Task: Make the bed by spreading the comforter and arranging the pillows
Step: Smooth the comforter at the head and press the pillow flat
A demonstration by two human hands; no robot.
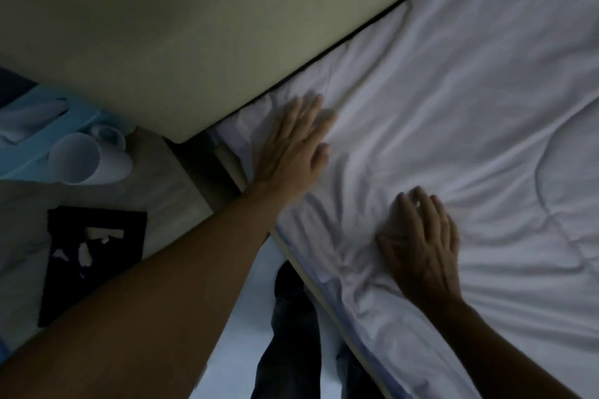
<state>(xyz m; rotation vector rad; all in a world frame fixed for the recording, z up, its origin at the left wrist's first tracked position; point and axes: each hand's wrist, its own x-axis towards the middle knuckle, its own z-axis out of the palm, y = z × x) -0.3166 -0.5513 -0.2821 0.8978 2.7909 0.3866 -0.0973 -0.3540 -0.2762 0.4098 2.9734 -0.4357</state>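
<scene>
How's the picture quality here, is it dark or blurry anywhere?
Head view: dim overall with a bluish cast. The left hand looks smeared by motion blur on the white comforter, while the right hand is sharper. The cups at the left edge look soft, and both forearms sit in deep shadow.

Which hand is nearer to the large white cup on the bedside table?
Left. The left hand lies flat on the comforter corner nearest the large white cup; the right hand rests farther across the comforter, away from it.
</scene>
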